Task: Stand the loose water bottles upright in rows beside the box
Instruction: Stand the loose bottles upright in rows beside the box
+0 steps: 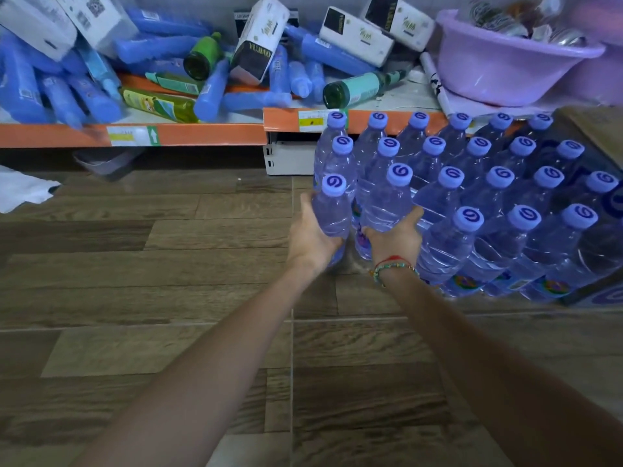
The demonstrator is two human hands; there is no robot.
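Several clear water bottles with lilac caps stand upright in rows on the wood-look floor. My left hand is wrapped around the nearest bottle of the leftmost column, which stands upright. My right hand grips the bottle beside it, also upright and close against its neighbours. At the far right a cardboard box borders the rows, and a low box edge shows at the lower right.
A low orange-edged shelf runs behind, piled with blue bottles, green glass bottles and white cartons. A lilac plastic basin sits at the upper right. White paper lies on the floor at left.
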